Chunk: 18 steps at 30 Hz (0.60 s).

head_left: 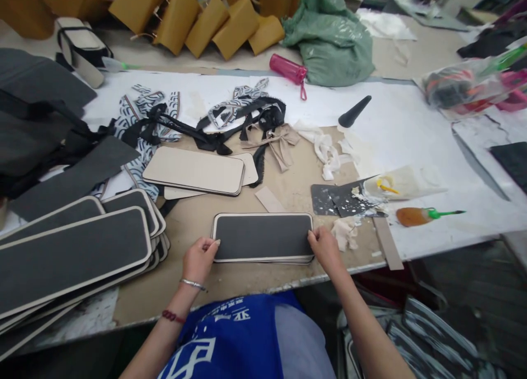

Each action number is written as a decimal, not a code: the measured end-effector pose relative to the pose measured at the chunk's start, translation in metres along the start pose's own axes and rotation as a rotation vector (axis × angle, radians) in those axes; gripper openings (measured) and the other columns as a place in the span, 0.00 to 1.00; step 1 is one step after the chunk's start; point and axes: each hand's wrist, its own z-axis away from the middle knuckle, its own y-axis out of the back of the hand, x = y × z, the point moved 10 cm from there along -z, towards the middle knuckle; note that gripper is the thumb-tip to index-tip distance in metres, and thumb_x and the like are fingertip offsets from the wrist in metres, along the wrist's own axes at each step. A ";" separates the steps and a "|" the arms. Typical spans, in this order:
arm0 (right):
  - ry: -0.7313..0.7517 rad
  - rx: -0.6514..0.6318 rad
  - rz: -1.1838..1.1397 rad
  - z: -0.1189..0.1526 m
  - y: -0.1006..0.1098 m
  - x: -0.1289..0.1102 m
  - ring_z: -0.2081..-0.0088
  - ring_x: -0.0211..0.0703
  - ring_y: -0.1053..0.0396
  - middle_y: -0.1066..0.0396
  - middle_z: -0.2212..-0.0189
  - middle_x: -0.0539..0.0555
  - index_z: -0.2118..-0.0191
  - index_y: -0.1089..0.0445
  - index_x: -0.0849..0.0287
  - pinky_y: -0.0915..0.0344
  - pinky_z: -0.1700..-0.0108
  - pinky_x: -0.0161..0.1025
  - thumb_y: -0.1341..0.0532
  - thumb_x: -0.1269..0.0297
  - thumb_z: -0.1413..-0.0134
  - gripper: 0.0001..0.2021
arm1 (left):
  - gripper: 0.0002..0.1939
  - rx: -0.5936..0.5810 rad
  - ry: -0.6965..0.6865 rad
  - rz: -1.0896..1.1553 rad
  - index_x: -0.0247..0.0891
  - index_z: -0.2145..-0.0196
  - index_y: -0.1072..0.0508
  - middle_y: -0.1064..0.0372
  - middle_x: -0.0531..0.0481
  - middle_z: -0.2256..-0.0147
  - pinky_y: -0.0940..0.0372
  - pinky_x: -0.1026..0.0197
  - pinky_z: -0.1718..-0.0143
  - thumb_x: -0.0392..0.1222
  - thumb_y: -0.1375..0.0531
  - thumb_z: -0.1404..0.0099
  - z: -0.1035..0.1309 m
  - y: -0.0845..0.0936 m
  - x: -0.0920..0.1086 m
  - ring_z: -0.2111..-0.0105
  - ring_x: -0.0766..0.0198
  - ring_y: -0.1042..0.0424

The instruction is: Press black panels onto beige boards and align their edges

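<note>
Hands first: we see the left hand (200, 258) pinching the left end of a dark cream-edged panel (262, 236), the right hand (325, 247) gripping its right end. It tops a small stack near the table (197, 296) edge. Similar panels (74, 252) lie left, beige boards (195, 170) beyond, an orange bottle (415, 216) right.

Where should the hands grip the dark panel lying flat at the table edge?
Probably at its two short ends: the dark panel lies flat and long. The left hand and right hand already pinch those ends from the near side.
</note>
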 end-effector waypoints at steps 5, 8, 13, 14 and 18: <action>-0.016 -0.001 0.058 0.000 -0.002 0.002 0.76 0.38 0.45 0.43 0.81 0.48 0.78 0.46 0.57 0.53 0.71 0.36 0.48 0.63 0.49 0.10 | 0.13 -0.015 -0.009 -0.009 0.38 0.80 0.33 0.34 0.53 0.82 0.43 0.64 0.74 0.51 0.45 0.52 -0.003 -0.004 -0.005 0.78 0.63 0.35; -0.015 0.002 0.091 0.000 -0.002 0.002 0.76 0.38 0.46 0.45 0.81 0.47 0.77 0.46 0.57 0.55 0.72 0.36 0.47 0.64 0.49 0.09 | 0.12 -0.010 -0.004 0.013 0.38 0.80 0.33 0.35 0.54 0.82 0.44 0.64 0.74 0.50 0.45 0.51 -0.004 -0.005 -0.007 0.78 0.64 0.35; 0.027 0.005 0.109 0.001 -0.001 -0.003 0.76 0.38 0.46 0.45 0.81 0.48 0.77 0.46 0.57 0.54 0.71 0.36 0.48 0.64 0.48 0.09 | 0.10 0.005 0.000 0.058 0.38 0.83 0.35 0.39 0.56 0.84 0.45 0.65 0.75 0.46 0.44 0.51 -0.003 -0.005 -0.003 0.80 0.66 0.38; 0.036 0.006 0.117 0.000 -0.001 -0.003 0.76 0.39 0.46 0.45 0.81 0.48 0.77 0.46 0.57 0.54 0.71 0.36 0.48 0.64 0.48 0.10 | 0.10 0.009 -0.001 0.059 0.38 0.83 0.36 0.39 0.56 0.84 0.46 0.65 0.75 0.45 0.44 0.51 -0.002 -0.005 -0.002 0.80 0.66 0.38; 0.031 -0.017 0.161 -0.003 -0.004 0.000 0.76 0.40 0.44 0.43 0.81 0.49 0.77 0.44 0.57 0.52 0.72 0.37 0.48 0.62 0.48 0.09 | 0.09 0.021 0.001 0.066 0.38 0.83 0.36 0.39 0.56 0.84 0.46 0.66 0.76 0.44 0.45 0.50 -0.003 -0.004 -0.002 0.81 0.67 0.39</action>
